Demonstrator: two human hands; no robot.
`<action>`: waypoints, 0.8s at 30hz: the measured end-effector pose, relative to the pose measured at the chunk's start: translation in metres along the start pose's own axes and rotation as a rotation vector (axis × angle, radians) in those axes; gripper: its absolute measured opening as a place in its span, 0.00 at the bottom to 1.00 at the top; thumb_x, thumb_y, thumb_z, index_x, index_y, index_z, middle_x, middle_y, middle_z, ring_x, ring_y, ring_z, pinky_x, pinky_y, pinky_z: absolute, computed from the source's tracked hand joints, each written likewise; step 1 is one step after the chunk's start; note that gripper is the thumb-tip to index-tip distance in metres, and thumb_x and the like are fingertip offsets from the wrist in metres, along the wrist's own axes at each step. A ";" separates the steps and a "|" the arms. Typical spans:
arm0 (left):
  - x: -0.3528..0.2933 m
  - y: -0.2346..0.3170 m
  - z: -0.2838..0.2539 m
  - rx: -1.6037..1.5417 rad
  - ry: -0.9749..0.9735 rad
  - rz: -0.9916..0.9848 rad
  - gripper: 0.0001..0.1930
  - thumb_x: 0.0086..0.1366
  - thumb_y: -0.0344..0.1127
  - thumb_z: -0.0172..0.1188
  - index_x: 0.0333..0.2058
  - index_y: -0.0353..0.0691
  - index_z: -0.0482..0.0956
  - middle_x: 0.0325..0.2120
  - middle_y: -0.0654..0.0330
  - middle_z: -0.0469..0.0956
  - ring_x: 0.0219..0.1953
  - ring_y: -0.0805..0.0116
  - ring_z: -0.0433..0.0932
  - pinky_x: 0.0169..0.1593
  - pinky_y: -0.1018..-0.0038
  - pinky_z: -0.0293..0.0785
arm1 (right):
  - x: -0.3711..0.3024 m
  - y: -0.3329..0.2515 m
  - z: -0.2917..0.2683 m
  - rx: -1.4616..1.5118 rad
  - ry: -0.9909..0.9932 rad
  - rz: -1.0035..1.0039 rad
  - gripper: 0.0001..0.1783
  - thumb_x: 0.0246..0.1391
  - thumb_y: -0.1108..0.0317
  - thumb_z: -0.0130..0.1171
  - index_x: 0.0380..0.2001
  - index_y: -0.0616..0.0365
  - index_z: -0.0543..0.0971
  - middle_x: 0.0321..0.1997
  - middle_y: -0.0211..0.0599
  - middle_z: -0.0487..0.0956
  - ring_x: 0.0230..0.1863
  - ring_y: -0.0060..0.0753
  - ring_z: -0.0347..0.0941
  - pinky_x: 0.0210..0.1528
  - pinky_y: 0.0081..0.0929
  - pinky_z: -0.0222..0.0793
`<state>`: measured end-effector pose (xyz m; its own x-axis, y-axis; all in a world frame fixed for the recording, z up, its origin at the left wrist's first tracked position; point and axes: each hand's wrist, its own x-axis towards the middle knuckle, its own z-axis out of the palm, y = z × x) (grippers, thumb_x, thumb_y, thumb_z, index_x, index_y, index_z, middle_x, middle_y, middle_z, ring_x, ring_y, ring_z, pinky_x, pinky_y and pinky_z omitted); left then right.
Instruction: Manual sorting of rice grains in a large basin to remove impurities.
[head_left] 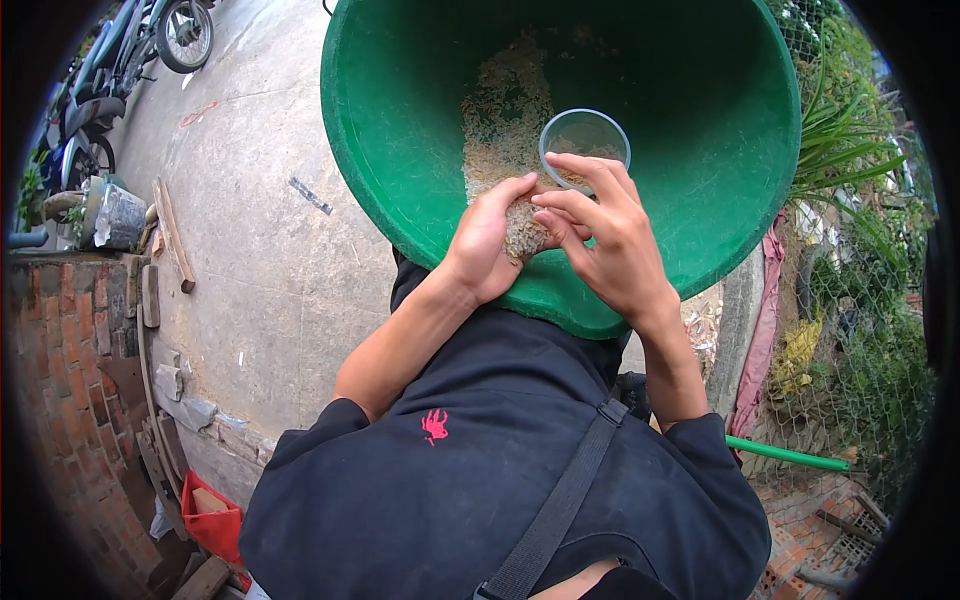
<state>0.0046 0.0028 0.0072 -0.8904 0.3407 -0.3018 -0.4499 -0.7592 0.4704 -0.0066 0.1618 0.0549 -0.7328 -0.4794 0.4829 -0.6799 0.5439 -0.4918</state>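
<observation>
A heap of pale, husk-like grains (524, 232) lies in my left hand (480, 245), which is cupped around it over the near rim of a large green tub (710, 170). Just above the heap is my right hand (620, 250), its thumb and index finger brought together at the grains. Whatever sits between those fingertips is too small to make out. Beyond the right fingers, a clear round plastic cup (585, 111) rests inside the tub, partly covered by them. More loose grains (508, 105) are spread over the tub's inner floor, left of the cup.
Concrete ground (270, 250) stretches to the left, with a wooden plank (174, 235) and a brick wall (75, 370). Motorbikes (100, 90) are parked at the far left. Along the right run a wire fence (850, 390), plants (850, 150) and a green pole (790, 453).
</observation>
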 end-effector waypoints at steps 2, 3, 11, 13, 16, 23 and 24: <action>0.002 -0.001 -0.007 -0.005 -0.008 -0.017 0.15 0.76 0.41 0.43 0.45 0.38 0.76 0.37 0.60 0.81 0.36 0.72 0.81 0.38 0.74 0.79 | 0.000 -0.001 0.000 -0.025 -0.084 -0.045 0.09 0.51 0.69 0.68 0.35 0.61 0.83 0.56 0.42 0.76 0.57 0.47 0.70 0.57 0.40 0.68; 0.003 -0.002 -0.008 -0.005 -0.010 -0.017 0.15 0.76 0.41 0.43 0.45 0.38 0.76 0.37 0.60 0.81 0.36 0.72 0.81 0.38 0.74 0.79 | -0.001 0.000 0.000 -0.043 -0.117 -0.034 0.10 0.51 0.68 0.68 0.36 0.60 0.83 0.58 0.41 0.74 0.60 0.46 0.68 0.60 0.41 0.65; 0.000 -0.002 -0.003 -0.027 -0.012 -0.009 0.15 0.75 0.40 0.44 0.46 0.39 0.76 0.37 0.63 0.80 0.38 0.76 0.78 0.40 0.73 0.77 | -0.004 0.001 0.001 -0.051 -0.186 -0.039 0.08 0.51 0.70 0.66 0.34 0.60 0.81 0.59 0.42 0.73 0.60 0.45 0.67 0.60 0.41 0.64; 0.001 -0.003 -0.007 0.011 0.012 -0.012 0.15 0.75 0.42 0.45 0.47 0.40 0.77 0.38 0.63 0.79 0.39 0.76 0.76 0.41 0.74 0.75 | -0.003 0.001 0.002 -0.049 -0.187 -0.043 0.08 0.51 0.70 0.65 0.34 0.61 0.80 0.59 0.42 0.73 0.60 0.45 0.67 0.60 0.42 0.64; 0.003 -0.004 -0.009 0.014 0.016 -0.006 0.15 0.75 0.41 0.45 0.47 0.39 0.77 0.39 0.63 0.80 0.40 0.74 0.77 0.43 0.73 0.74 | -0.004 0.001 0.004 -0.035 -0.164 -0.044 0.07 0.52 0.72 0.64 0.33 0.61 0.79 0.58 0.42 0.74 0.59 0.45 0.68 0.59 0.41 0.64; 0.003 -0.007 -0.009 -0.012 -0.018 0.018 0.15 0.76 0.39 0.42 0.46 0.37 0.76 0.39 0.60 0.80 0.41 0.70 0.80 0.44 0.69 0.80 | -0.004 0.001 0.002 0.103 -0.105 0.001 0.03 0.54 0.76 0.60 0.33 0.62 0.80 0.53 0.41 0.78 0.56 0.44 0.72 0.57 0.39 0.66; 0.003 -0.007 -0.010 -0.012 -0.019 0.018 0.15 0.76 0.39 0.42 0.46 0.37 0.76 0.39 0.60 0.80 0.41 0.70 0.80 0.44 0.69 0.80 | -0.004 0.002 0.002 0.165 -0.098 0.026 0.03 0.55 0.77 0.60 0.34 0.62 0.80 0.52 0.41 0.79 0.55 0.45 0.72 0.57 0.38 0.66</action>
<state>0.0061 0.0038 -0.0054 -0.8995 0.3373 -0.2776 -0.4331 -0.7720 0.4652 -0.0050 0.1634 0.0503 -0.7438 -0.5359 0.3994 -0.6499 0.4406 -0.6192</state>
